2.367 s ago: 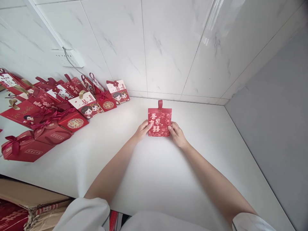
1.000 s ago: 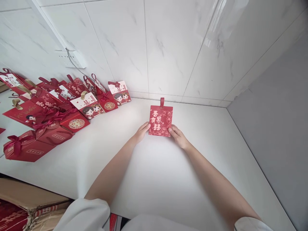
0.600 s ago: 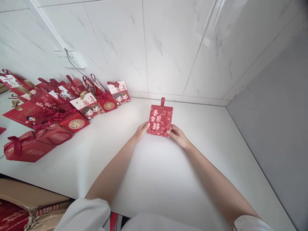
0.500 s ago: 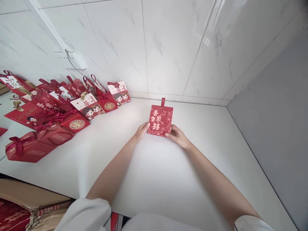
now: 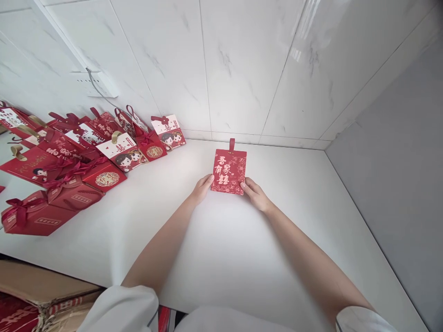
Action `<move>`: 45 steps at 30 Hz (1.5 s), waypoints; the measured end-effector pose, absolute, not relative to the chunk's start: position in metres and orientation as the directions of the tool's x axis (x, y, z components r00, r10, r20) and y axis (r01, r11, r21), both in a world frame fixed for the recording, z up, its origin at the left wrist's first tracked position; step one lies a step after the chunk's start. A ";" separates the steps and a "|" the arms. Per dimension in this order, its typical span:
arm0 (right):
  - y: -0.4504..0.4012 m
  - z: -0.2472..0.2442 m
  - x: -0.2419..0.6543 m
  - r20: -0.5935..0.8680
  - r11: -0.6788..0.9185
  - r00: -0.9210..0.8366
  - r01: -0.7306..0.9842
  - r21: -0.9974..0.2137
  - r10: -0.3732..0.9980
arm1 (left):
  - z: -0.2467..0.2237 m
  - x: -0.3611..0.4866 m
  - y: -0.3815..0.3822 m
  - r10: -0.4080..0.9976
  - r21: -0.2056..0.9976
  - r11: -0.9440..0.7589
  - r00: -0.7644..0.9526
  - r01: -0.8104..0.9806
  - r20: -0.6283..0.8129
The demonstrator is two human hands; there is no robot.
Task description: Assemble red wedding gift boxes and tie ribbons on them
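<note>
A red gift box (image 5: 229, 171) with pale characters, a flower pattern and a dark red ribbon loop on top is held upright over the white table (image 5: 304, 203). My left hand (image 5: 203, 188) grips its lower left edge, thumb at the front. On the lower right edge, my right hand (image 5: 255, 193) is closed round it, the thumb on the front face and the other fingers partly hidden behind.
Several red and white gift boxes (image 5: 107, 177) with ribbons crowd the table's left side. Behind stands a tiled wall (image 5: 238, 69) with a socket (image 5: 100, 85) and cable. An open cardboard box (image 5: 44, 281) is at the lower left, a grey panel (image 5: 401, 152) at the right.
My right thumb has shifted from the box's lower front to its right edge, and the box is turned slightly. The view has moved a little to the right.
</note>
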State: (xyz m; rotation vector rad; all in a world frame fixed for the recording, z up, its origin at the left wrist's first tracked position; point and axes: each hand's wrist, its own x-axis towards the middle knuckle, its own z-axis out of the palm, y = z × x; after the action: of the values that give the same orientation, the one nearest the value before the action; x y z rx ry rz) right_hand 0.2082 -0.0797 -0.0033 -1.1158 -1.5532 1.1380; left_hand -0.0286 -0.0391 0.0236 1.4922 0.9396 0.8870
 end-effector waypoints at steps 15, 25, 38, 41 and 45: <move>-0.081 -0.005 0.207 0.184 0.217 -0.207 0.148 -0.965 0.961 | 0.022 -0.030 -0.040 0.927 0.981 -0.114 0.371 0.155 0.049; -0.081 -0.004 0.208 0.184 0.185 -0.016 0.148 -0.972 0.983 | 0.016 -0.035 -0.035 0.892 0.981 -0.187 0.426 0.044 0.150; -0.091 0.005 0.200 0.354 0.354 -0.060 0.318 -0.879 0.933 | 0.020 -0.024 -0.048 0.922 0.853 -0.351 0.301 0.386 0.243; -0.092 0.006 0.199 0.420 0.418 -0.088 0.397 -0.817 0.903 | 0.024 -0.025 -0.050 0.911 0.759 -0.395 0.328 0.517 0.250; -0.093 0.005 0.201 0.450 0.447 -0.119 0.484 -0.752 0.885 | 0.025 -0.025 -0.052 0.877 0.684 -0.466 0.395 0.561 0.274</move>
State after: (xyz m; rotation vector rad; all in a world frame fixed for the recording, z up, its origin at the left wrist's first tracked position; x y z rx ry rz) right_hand 0.2008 -0.0929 0.0051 -1.1776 -1.7614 0.5359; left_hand -0.0249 -0.0520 0.0255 2.1675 1.2286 0.8555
